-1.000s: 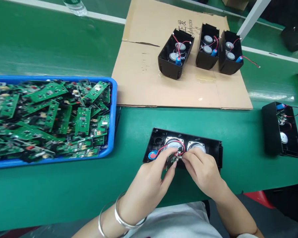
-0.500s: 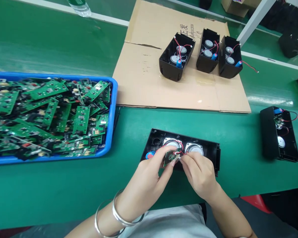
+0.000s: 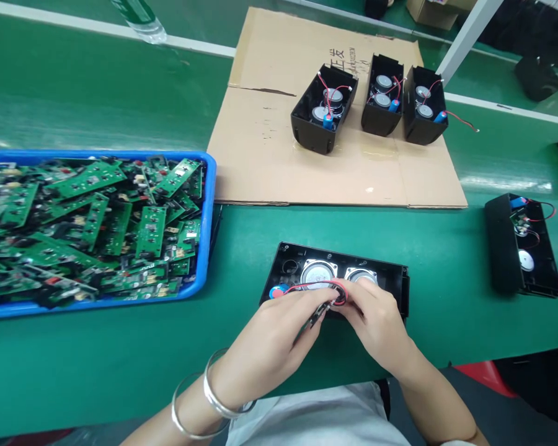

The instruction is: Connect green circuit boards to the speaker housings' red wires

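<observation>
My left hand (image 3: 279, 328) pinches a small circuit board (image 3: 320, 313), which is tilted on edge. Against it, my right hand (image 3: 374, 319) is closed on red and black wires (image 3: 340, 292) looped at the board's end; the exact fingertip contact is hidden. Both hands are over a black speaker housing (image 3: 390, 282) lying open on the green table. Inside the housing are two round speakers (image 3: 317, 272), the right one partly covered by my fingers. A blue cylindrical battery (image 3: 278, 290) sits at its left end, with a red wire running from it to my hands.
To the left, a blue tray (image 3: 208, 229) holds many loose green circuit boards (image 3: 151, 230). Three black housings (image 3: 312, 133) with speakers stand on a cardboard sheet (image 3: 255, 148) behind. Another housing (image 3: 502, 248) is at the right. A bottle (image 3: 144, 21) stands at the far left.
The circuit board has turned from showing its face to standing nearly edge-on. My right fingers have moved up onto the wire loop, and the left speaker is now more exposed.
</observation>
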The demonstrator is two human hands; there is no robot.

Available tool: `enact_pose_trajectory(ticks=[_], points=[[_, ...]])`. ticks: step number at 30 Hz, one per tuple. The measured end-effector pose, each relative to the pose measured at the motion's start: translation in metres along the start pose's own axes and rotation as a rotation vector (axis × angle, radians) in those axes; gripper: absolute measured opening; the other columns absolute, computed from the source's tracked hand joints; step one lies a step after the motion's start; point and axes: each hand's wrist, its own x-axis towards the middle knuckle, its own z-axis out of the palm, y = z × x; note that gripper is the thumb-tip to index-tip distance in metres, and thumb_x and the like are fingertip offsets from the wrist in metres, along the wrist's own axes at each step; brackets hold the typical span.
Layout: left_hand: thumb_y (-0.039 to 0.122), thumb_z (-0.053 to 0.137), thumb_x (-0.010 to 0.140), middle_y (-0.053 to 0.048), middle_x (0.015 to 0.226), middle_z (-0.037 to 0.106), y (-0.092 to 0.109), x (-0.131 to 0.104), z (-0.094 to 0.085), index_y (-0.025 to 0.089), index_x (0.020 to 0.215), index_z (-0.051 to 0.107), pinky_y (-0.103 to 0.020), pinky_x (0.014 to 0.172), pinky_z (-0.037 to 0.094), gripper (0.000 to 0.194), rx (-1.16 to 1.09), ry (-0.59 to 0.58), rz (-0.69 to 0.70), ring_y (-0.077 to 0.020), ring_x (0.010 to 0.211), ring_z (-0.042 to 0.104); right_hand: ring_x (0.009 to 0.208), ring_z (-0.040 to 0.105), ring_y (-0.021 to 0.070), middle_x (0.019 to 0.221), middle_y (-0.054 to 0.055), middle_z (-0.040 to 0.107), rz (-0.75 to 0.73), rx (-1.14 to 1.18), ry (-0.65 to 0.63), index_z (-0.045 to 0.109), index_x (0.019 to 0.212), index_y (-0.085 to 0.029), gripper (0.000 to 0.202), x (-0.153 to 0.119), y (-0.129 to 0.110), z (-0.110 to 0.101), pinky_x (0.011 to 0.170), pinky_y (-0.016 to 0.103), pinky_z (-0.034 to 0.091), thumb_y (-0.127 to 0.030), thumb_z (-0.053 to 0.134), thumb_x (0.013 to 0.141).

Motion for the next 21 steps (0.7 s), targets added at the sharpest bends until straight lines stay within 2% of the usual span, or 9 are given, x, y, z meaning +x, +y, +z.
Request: enact_pose_trajectory(ticks=[5, 7, 9, 10, 12, 14, 16, 18, 21], points=[[0.004, 0.043, 0.085, -0.003, 0.094, 0.074, 0.001, -0.001, 0.002, 0.021, 0.106, 0.056, -0.024, 0.079, 0.056, 0.03, 0.021, -0.003, 0.0, -0.0156, 0.086, 0.071, 0.063, 0.059, 0.0136, 0.075, 0.004, 0.062, 0.056, 0.097, -0.015, 0.063, 0.098, -0.014, 0.023, 0.001, -0.002, 0.004, 0.056, 0.024, 0.049, -0.023, 0.041, 0.096], [0.009, 0.045, 0.085, -0.002, 0.09, 0.075, 0.003, -0.002, 0.001, 0.022, 0.105, 0.058, -0.026, 0.078, 0.057, 0.027, 0.0, -0.028, -0.099, -0.0172, 0.086, 0.071, 0.062, 0.059, 0.0144, 0.074, 0.004, 0.062, 0.057, 0.065, -0.013, 0.063, 0.099, -0.014, 0.02, 0.001, -0.003, 0.003, 0.056, 0.026, 0.05, -0.021, 0.045, 0.095], [0.018, 0.048, 0.087, -0.001, 0.09, 0.075, 0.006, -0.002, -0.002, 0.024, 0.107, 0.057, -0.027, 0.074, 0.058, 0.023, -0.035, -0.021, -0.26, -0.0186, 0.083, 0.072, 0.065, 0.059, 0.0156, 0.075, 0.004, 0.062, 0.04, 0.013, -0.03, 0.062, 0.106, -0.014, 0.019, 0.001, -0.003, -0.002, 0.06, 0.028, 0.052, -0.02, 0.051, 0.092], [0.023, 0.049, 0.087, -0.001, 0.091, 0.075, 0.008, -0.002, -0.003, 0.025, 0.108, 0.057, -0.027, 0.07, 0.058, 0.022, -0.056, -0.001, -0.348, -0.0187, 0.079, 0.072, 0.071, 0.061, 0.0171, 0.081, 0.005, 0.063, 0.028, -0.021, -0.045, 0.06, 0.111, -0.014, 0.023, 0.001, -0.002, -0.006, 0.065, 0.03, 0.053, -0.021, 0.056, 0.089], [0.031, 0.054, 0.085, -0.001, 0.093, 0.074, 0.01, -0.001, -0.006, 0.026, 0.106, 0.057, -0.025, 0.06, 0.057, 0.022, -0.103, 0.04, -0.498, -0.0176, 0.07, 0.072, 0.1, 0.058, 0.0247, 0.11, 0.013, 0.061, 0.016, -0.112, -0.084, 0.053, 0.124, -0.016, 0.05, 0.0, 0.001, -0.015, 0.084, 0.04, 0.052, -0.029, 0.07, 0.079], [0.036, 0.06, 0.081, 0.0, 0.09, 0.075, 0.012, 0.0, -0.008, 0.025, 0.101, 0.058, -0.022, 0.053, 0.055, 0.022, -0.154, 0.063, -0.613, -0.0166, 0.063, 0.07, 0.127, 0.039, 0.0351, 0.137, 0.021, 0.043, 0.009, -0.224, -0.145, 0.042, 0.135, -0.015, 0.086, -0.002, 0.006, -0.022, 0.099, 0.054, 0.041, -0.044, 0.08, 0.064], [0.04, 0.064, 0.077, 0.001, 0.083, 0.074, 0.013, 0.002, -0.009, 0.025, 0.096, 0.058, -0.022, 0.051, 0.055, 0.025, -0.208, 0.087, -0.697, -0.0173, 0.062, 0.071, 0.133, 0.028, 0.0405, 0.144, 0.026, 0.032, -0.001, -0.327, -0.225, 0.035, 0.139, -0.013, 0.104, -0.003, 0.011, -0.024, 0.103, 0.062, 0.03, -0.049, 0.084, 0.054], [0.045, 0.066, 0.074, 0.001, 0.079, 0.074, 0.013, 0.004, -0.01, 0.025, 0.092, 0.057, -0.023, 0.054, 0.057, 0.028, -0.256, 0.117, -0.757, -0.0191, 0.065, 0.072, 0.129, 0.034, 0.0409, 0.14, 0.027, 0.037, -0.007, -0.383, -0.289, 0.035, 0.139, -0.012, 0.101, -0.003, 0.014, -0.022, 0.102, 0.063, 0.028, -0.044, 0.085, 0.056], [0.051, 0.065, 0.073, 0.0, 0.078, 0.074, 0.013, 0.007, -0.012, 0.025, 0.093, 0.056, -0.028, 0.065, 0.06, 0.033, -0.303, 0.111, -0.796, -0.022, 0.07, 0.073, 0.119, 0.043, 0.0373, 0.131, 0.024, 0.046, -0.001, -0.379, -0.286, 0.039, 0.136, -0.013, 0.088, -0.003, 0.013, -0.018, 0.101, 0.06, 0.032, -0.038, 0.081, 0.063]])
